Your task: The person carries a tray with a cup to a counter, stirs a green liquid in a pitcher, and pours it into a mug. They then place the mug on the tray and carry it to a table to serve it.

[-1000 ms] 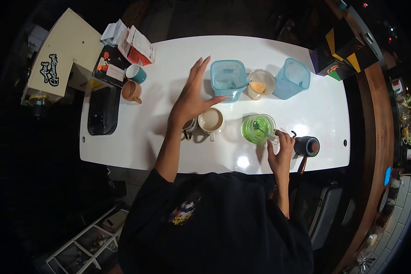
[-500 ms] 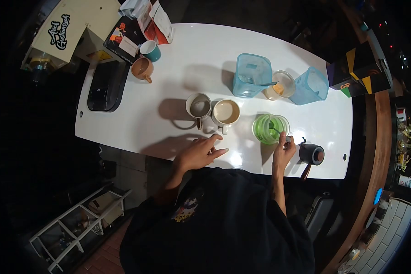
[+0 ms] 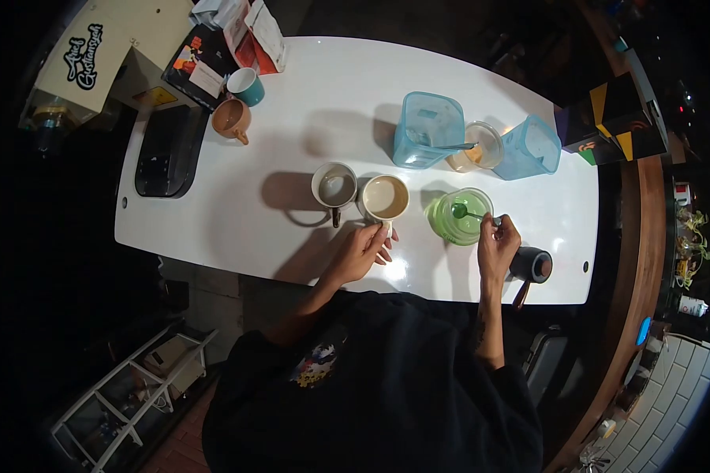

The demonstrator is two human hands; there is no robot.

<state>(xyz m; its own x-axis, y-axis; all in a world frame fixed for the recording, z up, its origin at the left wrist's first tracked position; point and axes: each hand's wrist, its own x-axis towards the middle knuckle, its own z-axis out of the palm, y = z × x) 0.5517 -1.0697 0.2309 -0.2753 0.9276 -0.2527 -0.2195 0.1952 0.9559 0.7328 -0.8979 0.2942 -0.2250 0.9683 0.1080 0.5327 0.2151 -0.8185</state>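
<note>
My left hand (image 3: 364, 251) pinches the handle of a cream mug (image 3: 385, 197), which stands on the white table. Just left of it is a grey mug (image 3: 334, 185) with a dark handle. My right hand (image 3: 498, 243) holds a spoon (image 3: 473, 214) by its end, with the bowl over a green jar (image 3: 459, 221) that looks tilted. Close to the right of that hand stands a small black pot (image 3: 533, 264) with a wooden handle.
Behind the jar are a blue container (image 3: 429, 130), a clear jar (image 3: 481, 147) with a utensil and a second blue container (image 3: 532, 150). A brown cup (image 3: 232, 118), a teal cup (image 3: 246, 85) and bags (image 3: 264, 35) stand far left, near a black scale-like tray (image 3: 168, 151).
My left hand has moved up to the cream mug and taken its handle. The spoon has risen within the green jar, and the jar now tilts. The view has shifted slightly.
</note>
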